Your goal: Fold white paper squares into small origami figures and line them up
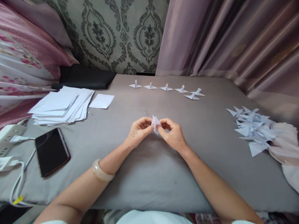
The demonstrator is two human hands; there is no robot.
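Between my two hands, over the middle of the table, is a small folded piece of white paper (pixel 155 124) with pointed tips upward. My left hand (pixel 140 131) pinches its left side between thumb and fingers. On the other side, my right hand (pixel 172 132) grips it the same way, thumb pressed on the front. The fingertips behind the paper are partly hidden. Farther back stands a row of several folded paper cranes (pixel 166 87), with two of them close together at the right end.
At left lie a stack of white paper sheets (pixel 62 105), a single square sheet (pixel 102 101), a black phone (pixel 52 152) and a power strip (pixel 9 137) with cables. A heap of folded paper pieces (pixel 254 126) sits at right beside pale cloth (pixel 283 143). Curtains hang behind.
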